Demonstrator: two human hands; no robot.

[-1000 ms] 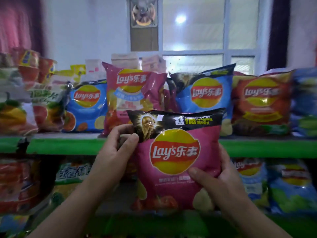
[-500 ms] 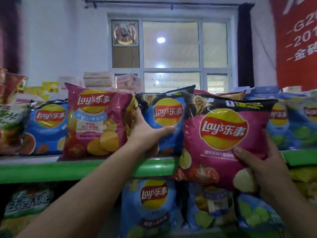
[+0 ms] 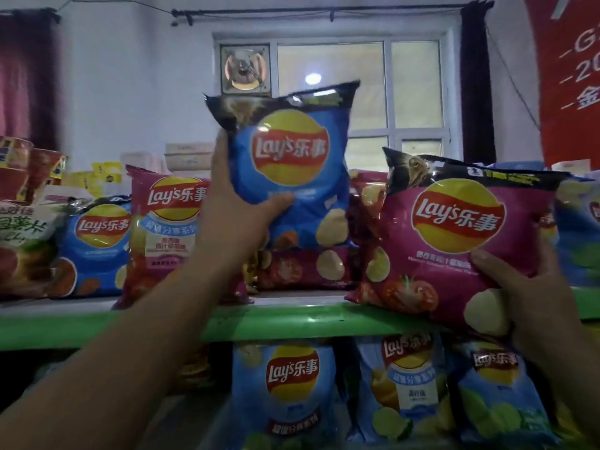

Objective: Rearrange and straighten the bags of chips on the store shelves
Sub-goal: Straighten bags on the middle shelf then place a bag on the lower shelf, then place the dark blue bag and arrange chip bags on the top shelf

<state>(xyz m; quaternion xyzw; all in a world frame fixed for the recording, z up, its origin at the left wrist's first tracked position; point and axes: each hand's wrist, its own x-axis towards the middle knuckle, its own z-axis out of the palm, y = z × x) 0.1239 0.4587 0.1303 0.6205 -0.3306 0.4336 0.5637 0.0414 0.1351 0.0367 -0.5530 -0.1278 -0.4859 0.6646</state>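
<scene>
My left hand (image 3: 237,216) grips a blue Lay's bag (image 3: 292,164) by its left edge and holds it up above the green shelf (image 3: 292,323), tilted slightly. My right hand (image 3: 532,300) holds a pink Lay's bag (image 3: 454,235) at its lower right corner, its bottom resting at the shelf's front edge. Behind the lifted blue bag a dark red bag (image 3: 305,267) lies on the shelf. A tall pink-red Lay's bag (image 3: 162,235) and a second blue bag (image 3: 97,248) stand to the left.
More chip bags fill the lower shelf, among them a blue one (image 3: 285,391) and lime-flavour ones (image 3: 406,391). Green-and-white bags (image 3: 22,241) and cup noodles (image 3: 29,167) sit far left. Boxes (image 3: 188,155), a window (image 3: 357,92) and a red banner (image 3: 571,76) lie behind.
My left hand has lifted the blue bag off the shelf and raised it, uncovering the dark red bag behind. The pink bag in my right hand stays to the right, near the shelf.
</scene>
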